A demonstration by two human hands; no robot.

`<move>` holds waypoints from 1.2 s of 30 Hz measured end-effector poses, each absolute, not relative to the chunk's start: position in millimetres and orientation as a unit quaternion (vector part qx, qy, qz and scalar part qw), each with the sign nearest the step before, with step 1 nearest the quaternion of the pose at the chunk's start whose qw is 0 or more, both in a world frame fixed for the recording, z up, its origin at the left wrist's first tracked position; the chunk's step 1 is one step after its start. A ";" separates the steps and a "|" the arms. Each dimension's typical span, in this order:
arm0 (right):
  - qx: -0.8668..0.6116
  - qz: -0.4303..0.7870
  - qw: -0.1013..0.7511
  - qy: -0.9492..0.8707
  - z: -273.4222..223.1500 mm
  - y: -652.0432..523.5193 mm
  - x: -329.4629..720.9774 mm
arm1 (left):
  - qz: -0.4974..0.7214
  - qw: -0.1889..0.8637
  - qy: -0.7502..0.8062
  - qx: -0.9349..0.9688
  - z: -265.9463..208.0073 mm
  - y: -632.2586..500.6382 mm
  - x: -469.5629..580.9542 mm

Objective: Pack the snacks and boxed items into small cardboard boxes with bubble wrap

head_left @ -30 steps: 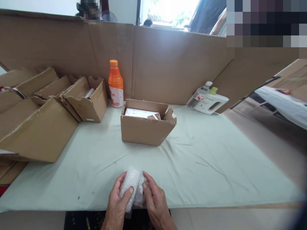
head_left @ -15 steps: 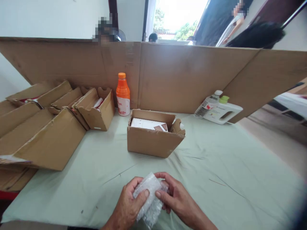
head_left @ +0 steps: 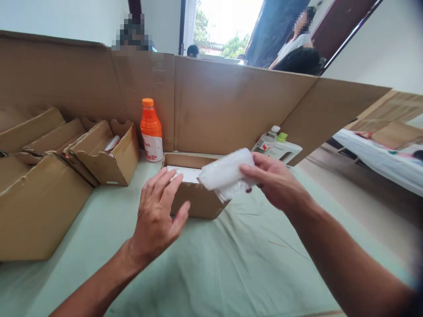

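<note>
My right hand point(head_left: 271, 178) pinches a folded piece of bubble wrap point(head_left: 228, 171) by its right end, holding it in the air over the right part of a small cardboard box point(head_left: 198, 202). Inside that box lies a white carton point(head_left: 187, 175), partly covered from view by my fingers and the wrap. My left hand point(head_left: 161, 204) is open, fingers spread, in front of the box's left end. It holds nothing; whether its fingertips touch the box I cannot tell.
An orange bottle point(head_left: 152, 132) stands behind the box to the left. More open cardboard boxes point(head_left: 109, 154) fill the left side. A clear bottle point(head_left: 266, 140) and a white jug point(head_left: 287, 149) lean by the cardboard partition point(head_left: 224, 105). Beyond it is a person point(head_left: 294, 39).
Both hands have moved forward from the table's near side to the box. My left hand has let go of the bubble wrap, which my right hand carries. The view has shifted right.
</note>
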State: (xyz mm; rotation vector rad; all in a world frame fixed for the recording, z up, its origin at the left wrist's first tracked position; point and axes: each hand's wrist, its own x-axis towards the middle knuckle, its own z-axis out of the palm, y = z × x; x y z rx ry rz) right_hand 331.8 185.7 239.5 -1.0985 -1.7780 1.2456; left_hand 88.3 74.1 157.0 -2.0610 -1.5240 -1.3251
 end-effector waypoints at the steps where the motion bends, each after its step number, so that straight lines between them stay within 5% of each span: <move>1: -0.459 0.440 0.315 -0.704 244.4 201.7 330.9 | -0.429 0.148 -0.532 -0.715 157.0 84.8 85.6; 8: -0.578 -0.112 -0.042 -0.807 250.8 228.7 293.4 | -0.389 0.158 -0.541 -0.729 138.8 109.6 83.6; 16: -0.539 -0.064 -0.147 -0.827 240.2 217.6 274.5 | -0.381 0.164 -0.538 -0.734 139.6 106.0 81.6; 26: -0.527 -0.001 -0.123 -0.841 238.2 220.2 276.5 | -0.419 0.158 -0.533 -0.718 133.9 104.3 82.9; 29: -0.537 0.033 0.008 -0.843 238.2 207.2 315.2 | -0.492 0.127 -0.554 -0.660 124.5 95.1 77.0; 33: -0.561 0.165 0.253 -0.771 195.6 178.9 365.3 | -0.576 -0.124 -0.600 -0.540 99.4 83.8 64.0; 36: -0.522 0.296 0.279 -0.749 144.9 167.3 356.2 | -0.616 -0.310 -0.562 -0.457 82.4 89.5 61.0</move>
